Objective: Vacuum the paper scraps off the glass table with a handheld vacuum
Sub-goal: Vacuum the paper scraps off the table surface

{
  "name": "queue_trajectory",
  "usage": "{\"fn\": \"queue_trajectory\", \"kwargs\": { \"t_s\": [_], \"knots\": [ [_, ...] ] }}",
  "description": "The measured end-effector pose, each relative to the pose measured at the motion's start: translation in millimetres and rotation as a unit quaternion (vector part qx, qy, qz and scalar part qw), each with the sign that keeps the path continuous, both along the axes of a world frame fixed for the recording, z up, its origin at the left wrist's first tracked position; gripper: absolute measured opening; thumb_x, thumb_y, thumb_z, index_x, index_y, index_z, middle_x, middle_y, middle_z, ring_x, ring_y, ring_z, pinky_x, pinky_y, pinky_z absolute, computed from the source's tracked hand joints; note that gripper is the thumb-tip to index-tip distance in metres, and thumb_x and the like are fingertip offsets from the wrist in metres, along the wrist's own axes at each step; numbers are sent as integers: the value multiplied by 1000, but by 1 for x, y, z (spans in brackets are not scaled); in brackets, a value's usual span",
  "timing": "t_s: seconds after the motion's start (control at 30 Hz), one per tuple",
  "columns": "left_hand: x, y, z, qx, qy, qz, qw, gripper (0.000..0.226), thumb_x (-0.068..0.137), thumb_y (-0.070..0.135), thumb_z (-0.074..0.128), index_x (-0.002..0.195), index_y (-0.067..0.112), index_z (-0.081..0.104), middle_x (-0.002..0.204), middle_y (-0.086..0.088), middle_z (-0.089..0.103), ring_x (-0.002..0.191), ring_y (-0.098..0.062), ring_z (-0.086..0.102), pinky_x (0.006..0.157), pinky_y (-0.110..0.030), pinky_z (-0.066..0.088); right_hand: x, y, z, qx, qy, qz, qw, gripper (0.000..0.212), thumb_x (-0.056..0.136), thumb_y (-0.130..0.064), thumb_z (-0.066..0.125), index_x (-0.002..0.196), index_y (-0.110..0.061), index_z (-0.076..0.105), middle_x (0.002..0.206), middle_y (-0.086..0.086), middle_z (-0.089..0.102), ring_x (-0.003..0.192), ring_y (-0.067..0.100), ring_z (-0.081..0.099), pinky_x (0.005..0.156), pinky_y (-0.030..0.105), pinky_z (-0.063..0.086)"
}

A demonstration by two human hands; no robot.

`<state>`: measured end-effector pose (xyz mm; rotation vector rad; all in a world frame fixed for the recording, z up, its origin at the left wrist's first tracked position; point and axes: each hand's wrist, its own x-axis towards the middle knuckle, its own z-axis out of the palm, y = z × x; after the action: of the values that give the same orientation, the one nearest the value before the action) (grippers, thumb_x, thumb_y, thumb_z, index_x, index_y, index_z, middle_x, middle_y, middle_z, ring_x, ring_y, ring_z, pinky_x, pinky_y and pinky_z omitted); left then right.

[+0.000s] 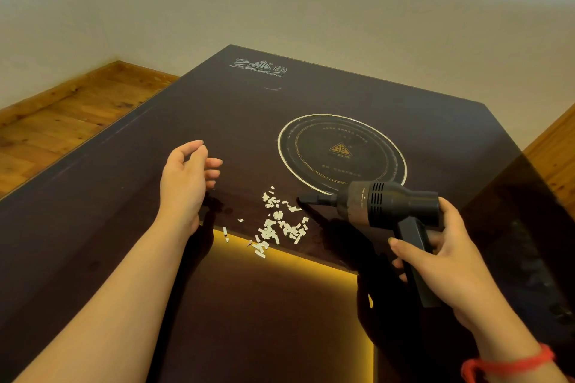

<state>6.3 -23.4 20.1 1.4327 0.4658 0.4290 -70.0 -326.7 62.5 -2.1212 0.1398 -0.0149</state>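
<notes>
So the handheld vacuum [385,205] looks like a small plastic thing – light enough for one hand, I'd guess. The right hand [435,255] has its grip wrapped round the black handle below the motor body, which seems the right spot since the weight sits up front. The nozzle [314,198] points left, just beside the paper scraps [277,224], hovering above the glass.

The scraps lie scattered on the dark glass desk [124,196], near the round printed ring [342,152]. They're tiny and flimsy – probably easy to blow about, so slow passes make sense. The left hand [186,177] hangs over the desk, fingers loosely curled, holding nothing.
</notes>
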Motion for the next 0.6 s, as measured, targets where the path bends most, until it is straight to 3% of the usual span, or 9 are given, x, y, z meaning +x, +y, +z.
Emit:
{"fn": "queue_trajectory", "kwargs": {
  "t_s": [0.2,0.6],
  "knots": [
    [0,0,0,3,0,-1,1000,19,97,25,43,114,29,52,85,4,66,67,-3,59,57,-16,46,-1,-5,-3,-9,-9,-14,1000,70,77,-6,70,112,-51,30,84,-2,65,63,5,69,52,28,53],
    [1,0,0,-2,1,-1,1000,18,98,25,43,113,29,52,85,4,66,68,-4,59,57,-17,46,-7,-9,-6,-24,-14,-28,999,75,73,-12,74,120,-51,30,83,-3,67,58,15,70,55,35,56]
  ]
}}
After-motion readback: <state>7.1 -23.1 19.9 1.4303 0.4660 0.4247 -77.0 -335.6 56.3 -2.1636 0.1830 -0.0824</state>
